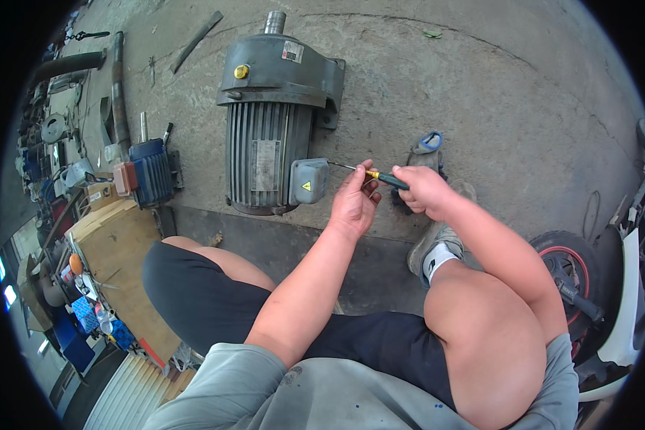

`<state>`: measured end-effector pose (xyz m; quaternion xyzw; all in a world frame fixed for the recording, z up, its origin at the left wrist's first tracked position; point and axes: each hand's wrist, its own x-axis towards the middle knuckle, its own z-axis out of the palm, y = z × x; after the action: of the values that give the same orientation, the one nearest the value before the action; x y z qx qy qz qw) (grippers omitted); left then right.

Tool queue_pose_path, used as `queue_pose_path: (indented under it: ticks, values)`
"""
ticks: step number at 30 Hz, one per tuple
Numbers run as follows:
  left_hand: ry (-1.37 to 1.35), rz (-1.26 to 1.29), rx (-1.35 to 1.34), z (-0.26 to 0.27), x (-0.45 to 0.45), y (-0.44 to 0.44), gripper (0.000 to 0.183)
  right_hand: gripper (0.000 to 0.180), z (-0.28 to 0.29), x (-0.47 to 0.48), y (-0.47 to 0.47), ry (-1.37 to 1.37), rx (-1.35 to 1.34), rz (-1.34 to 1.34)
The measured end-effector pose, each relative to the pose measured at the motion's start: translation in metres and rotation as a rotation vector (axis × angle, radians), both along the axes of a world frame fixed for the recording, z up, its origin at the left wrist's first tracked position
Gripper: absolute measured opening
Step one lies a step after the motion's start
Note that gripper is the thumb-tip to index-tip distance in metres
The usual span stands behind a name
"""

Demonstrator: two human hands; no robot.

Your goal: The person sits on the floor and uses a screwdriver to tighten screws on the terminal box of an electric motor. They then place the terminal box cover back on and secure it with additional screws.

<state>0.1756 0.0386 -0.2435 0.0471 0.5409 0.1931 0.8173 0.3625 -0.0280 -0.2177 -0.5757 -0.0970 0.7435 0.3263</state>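
A grey gear motor [269, 145] lies on the concrete floor, its finned body towards me and its bare metal shaft pointing away. On its right side is a terminal box [309, 181] with a yellow warning triangle. My right hand [424, 191] grips the green-and-yellow handle of a screwdriver [393, 180]. The slim blade points left, with its tip at the box's upper right corner; whether it sits in a screw head is too small to tell. Around the blade, just ahead of the handle, the thumb and fingers of my left hand [355, 201] are closed.
A work glove [427, 148] with a blue cuff lies beyond my right hand, near my shoe [435, 242]. Left of the gear motor stands a smaller blue motor [153, 172], beside a wooden board [121, 247]. A wheel [564, 269] with a red-edged rim is at right.
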Motion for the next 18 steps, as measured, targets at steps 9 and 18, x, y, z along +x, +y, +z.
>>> queue_pose_path:
  ticks: [9,18]
  values:
    - [0.017,-0.006,-0.004,0.001,-0.003,0.001,0.028,0.03,0.001,-0.007,-0.025,-1.067,0.745,0.393]
    - [0.018,-0.007,0.015,0.0,-0.004,0.005,0.027,0.031,0.003,-0.005,-0.011,-1.022,0.693,0.375]
